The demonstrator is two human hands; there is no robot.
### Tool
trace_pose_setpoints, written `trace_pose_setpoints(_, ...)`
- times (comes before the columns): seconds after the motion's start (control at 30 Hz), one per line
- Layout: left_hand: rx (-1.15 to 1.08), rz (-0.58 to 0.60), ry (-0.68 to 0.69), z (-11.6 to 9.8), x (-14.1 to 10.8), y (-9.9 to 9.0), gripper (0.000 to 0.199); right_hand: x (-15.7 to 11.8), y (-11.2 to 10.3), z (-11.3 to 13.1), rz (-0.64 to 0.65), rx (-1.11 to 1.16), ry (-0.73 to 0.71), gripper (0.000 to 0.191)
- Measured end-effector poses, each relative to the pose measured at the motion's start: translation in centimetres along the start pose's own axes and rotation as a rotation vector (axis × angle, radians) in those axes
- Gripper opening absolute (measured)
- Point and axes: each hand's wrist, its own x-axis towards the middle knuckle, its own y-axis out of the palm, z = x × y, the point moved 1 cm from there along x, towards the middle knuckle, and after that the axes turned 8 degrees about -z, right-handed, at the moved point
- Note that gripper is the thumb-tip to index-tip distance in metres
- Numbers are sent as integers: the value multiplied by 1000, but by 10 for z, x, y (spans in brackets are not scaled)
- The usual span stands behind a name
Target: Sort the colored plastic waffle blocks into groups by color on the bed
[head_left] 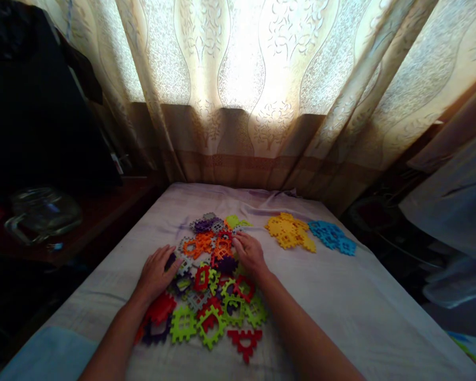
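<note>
- Two bare hands are at work here, over three heaps of toy pieces: one mixed pile point(200, 299), one yellow heap point(287, 231), one blue heap point(331, 236). The pieces overlap too much for me to count each.
- One red triangle point(246, 351) lies at the pile's near edge, just beside the lime pieces.
- The left hand point(156, 271) rests palm down on the pile's left side, fingers together and thumb stretched out over the pieces – a loose, half-spread hand; whether it has hold of anything, I can't tell.
- The right hand point(249, 255) reaches to the pile's far right side, fingers bent inward against the pieces. I can't tell if any is gripped.
- The pieces look like plastic: flat, with toothed edges, many cut through with windows (four-paned on one lime square point(183, 324)).
- All three heaps lie on a creased, pale sheet point(321, 301); yellow and blue sit apart, right of the pile.
- Behind hangs one wavy, tree-patterned curtain point(206, 121) – light glows through it.
</note>
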Motion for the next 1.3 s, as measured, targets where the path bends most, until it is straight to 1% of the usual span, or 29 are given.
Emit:
trace_pose_setpoints(0.03,-43,-18,17,-3,-1,4,63,9,-1,-1,-14,-40,24,34)
trace_pose_setpoints(0.1,-117,-47,29,-7,-3,7,62,31,-1,-4,-27,-149,131,36)
trace_pose_setpoints(0.13,-147,-55,29,-9,-3,8,62,42,0,-6,-10,-194,202,40)
trace_pose_setpoints(0.2,-186,-61,21,-11,-4,8,63,58,5,-6,75,-232,309,47)
trace_pose_setpoints(0.27,-200,-63,16,-12,-4,7,64,64,13,0,178,-208,316,46)
trace_pose_setpoints(0.33,-202,-69,28,-13,-4,7,63,61,20,9,242,-160,248,41)
trace_pose_setpoints(0.43,-215,-71,65,-14,-3,4,59,46,17,20,279,-97,152,37)
trace_pose_setpoints(0.5,-212,-51,71,-15,-2,1,58,31,5,20,254,-25,107,38)
trace_pose_setpoints(0.6,-197,28,89,-19,-2,-6,58,-2,-25,12,123,106,101,38)
trace_pose_setpoints(0.7,-162,104,113,-29,-8,-13,58,-49,-54,2,12,133,181,33)
trace_pose_setpoints(0.73,-119,100,98,-33,-12,-16,57,-66,-62,1,-4,121,210,31)
trace_pose_setpoints(0.8,-4,43,49,-44,-24,-22,55,-97,-73,1,-18,99,232,29)
trace_pose_setpoints(0.83,42,4,34,-50,-31,-25,53,-110,-76,3,-21,89,226,29)
trace_pose_setpoints(0.9,69,-62,51,-60,-46,-32,46,-130,-79,9,-29,65,180,30)
trace_pose_setpoints(1.0,21,-141,101,-65,-68,-44,42,-145,-78,17,-58,-18,78,35)
trace_pose_setpoints(1.07,-6,-204,98,-60,-82,-51,42,-148,-75,23,-62,-97,21,40)
trace_pose_setpoints(1.17,-7,-299,73,-49,-105,-59,41,-148,-72,32,-21,-210,-4,44)
trace_pose_setpoints(1.23,5,-345,61,-46,-119,-59,40,-146,-73,37,8,-241,0,38)
trace_pose_setpoints(1.3,8,-364,60,-47,-131,-57,40,-145,-74,40,7,-225,-4,28)
